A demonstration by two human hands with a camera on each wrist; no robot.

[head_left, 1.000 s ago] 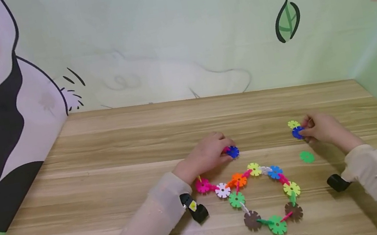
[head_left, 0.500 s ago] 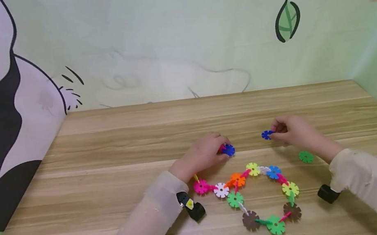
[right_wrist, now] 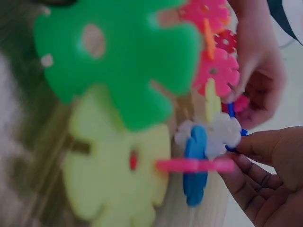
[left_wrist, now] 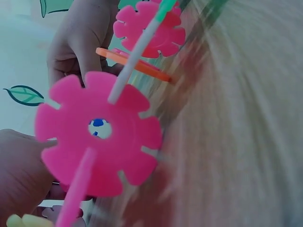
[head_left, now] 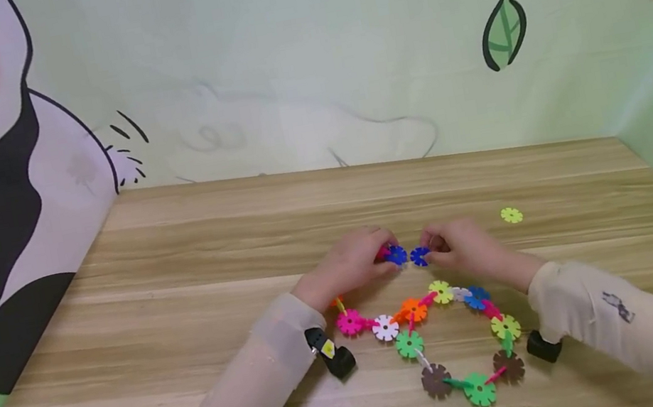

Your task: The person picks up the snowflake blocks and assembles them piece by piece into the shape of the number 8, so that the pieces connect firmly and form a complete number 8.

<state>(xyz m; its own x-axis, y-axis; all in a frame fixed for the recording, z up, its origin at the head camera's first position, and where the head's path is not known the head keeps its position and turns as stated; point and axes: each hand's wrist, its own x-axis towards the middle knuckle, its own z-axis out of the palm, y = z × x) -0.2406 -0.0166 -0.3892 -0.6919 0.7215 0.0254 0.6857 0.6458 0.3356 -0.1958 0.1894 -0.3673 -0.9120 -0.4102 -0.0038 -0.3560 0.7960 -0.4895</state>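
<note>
My left hand (head_left: 355, 265) pinches a blue notched disc (head_left: 396, 254) with a pink disc (head_left: 381, 252) joined behind it. Facing it, my right hand (head_left: 467, 252) holds a second blue notched disc (head_left: 420, 257) between thumb and fingers. A narrow gap separates the two blue discs in the head view. Just in front lies a chain of linked notched discs, its round part a ring with a green disc (head_left: 479, 390) nearest me. In the right wrist view, a fingertip and thumb of my right hand (right_wrist: 279, 175) meet at blue edges beside the left hand (right_wrist: 262, 71).
A loose yellow disc (head_left: 511, 215) lies at the back right. Magenta (head_left: 349, 323) and white (head_left: 385, 327) discs extend the ring toward my left wrist, which hides part of the chain. Painted walls edge the wooden table (head_left: 209, 237) at the back and sides.
My right hand has carried its blue disc left, away from the yellow disc, up to the left hand's blue disc. The left hand has barely moved. The right arm now covers the loose green disc.
</note>
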